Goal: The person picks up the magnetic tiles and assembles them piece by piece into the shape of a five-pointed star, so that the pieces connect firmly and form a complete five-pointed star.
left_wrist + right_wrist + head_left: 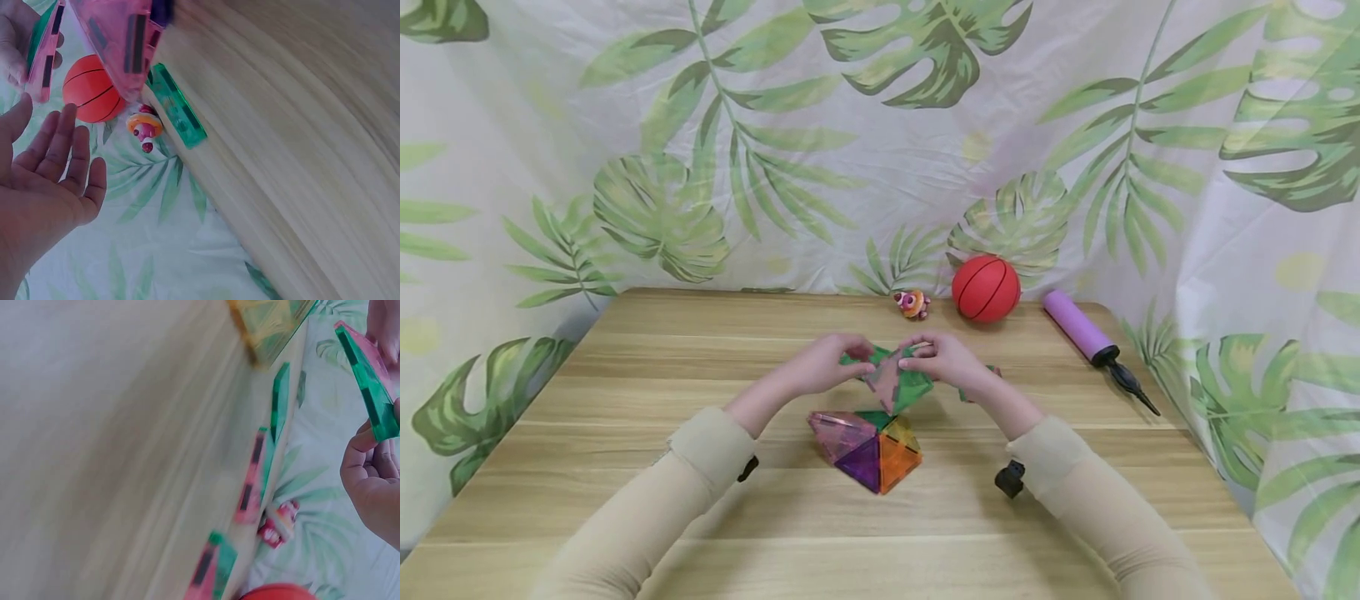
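Observation:
My right hand (951,362) pinches a joined pair of see-through magnetic tiles, one pink (886,382) and one green (914,388), by the green tile's edge (369,394). On the other side is my left hand (831,364), its thumb tip right at the pink tile's edge. Its fingers (65,147) are spread and relaxed in the left wrist view. Below both hands, a raised build of magnetic tiles stands on the table, with pink (842,429), purple (861,465), orange (898,462), yellow (904,433) and green triangles joined together.
Loose green (280,400) and pink-green tiles (253,478) lie behind the build; my right wrist partly hides some. Toward the back of the wooden table (700,333) are a small figurine (912,305), a red ball (987,288) and a purple hand pump (1081,327). Leaf-print cloth hangs behind.

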A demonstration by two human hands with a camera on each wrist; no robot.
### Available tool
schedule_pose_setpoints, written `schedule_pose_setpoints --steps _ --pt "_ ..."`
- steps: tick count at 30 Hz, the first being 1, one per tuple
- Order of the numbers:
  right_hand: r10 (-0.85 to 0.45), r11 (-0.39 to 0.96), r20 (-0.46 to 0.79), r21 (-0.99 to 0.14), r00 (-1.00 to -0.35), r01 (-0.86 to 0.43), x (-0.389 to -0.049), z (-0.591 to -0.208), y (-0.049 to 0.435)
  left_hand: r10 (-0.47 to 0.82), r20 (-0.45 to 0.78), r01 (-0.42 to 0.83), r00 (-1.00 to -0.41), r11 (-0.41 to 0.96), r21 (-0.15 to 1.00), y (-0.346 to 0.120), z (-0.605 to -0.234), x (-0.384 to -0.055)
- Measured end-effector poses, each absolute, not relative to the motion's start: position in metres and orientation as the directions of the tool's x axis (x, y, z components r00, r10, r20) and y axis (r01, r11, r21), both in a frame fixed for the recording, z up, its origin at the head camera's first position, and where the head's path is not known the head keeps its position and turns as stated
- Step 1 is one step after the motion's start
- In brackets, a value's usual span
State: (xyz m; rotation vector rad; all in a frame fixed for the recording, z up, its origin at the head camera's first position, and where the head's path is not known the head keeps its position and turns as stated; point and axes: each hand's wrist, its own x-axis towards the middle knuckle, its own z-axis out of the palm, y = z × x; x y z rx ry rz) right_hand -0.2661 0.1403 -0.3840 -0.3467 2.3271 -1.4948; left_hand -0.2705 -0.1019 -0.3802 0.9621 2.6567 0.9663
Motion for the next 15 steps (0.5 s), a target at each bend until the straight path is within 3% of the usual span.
schedule_pose_setpoints --steps 5,12,15 --pt "-0.421 0.391 -0.165 -0.920 -0.892 -0.014 -0.271 -0.385 0.132 0.627 0.078 0.497 -0.775 0.528 0.689 -0.096 -0.378 -0.276" --pt "-0.504 0.461 -0.100 -0.871 -0.858 -0.170 -0.279 -0.396 0.138 0.621 0.086 0.494 -0.779 0.524 0.694 -0.100 -0.384 -0.281" --pt "-0.534 0.454 -0.109 -0.874 -0.838 -0.175 -0.282 -0.403 0.137 0.627 0.074 0.482 -0.776 0.513 0.710 -0.101 -0.391 -0.284"
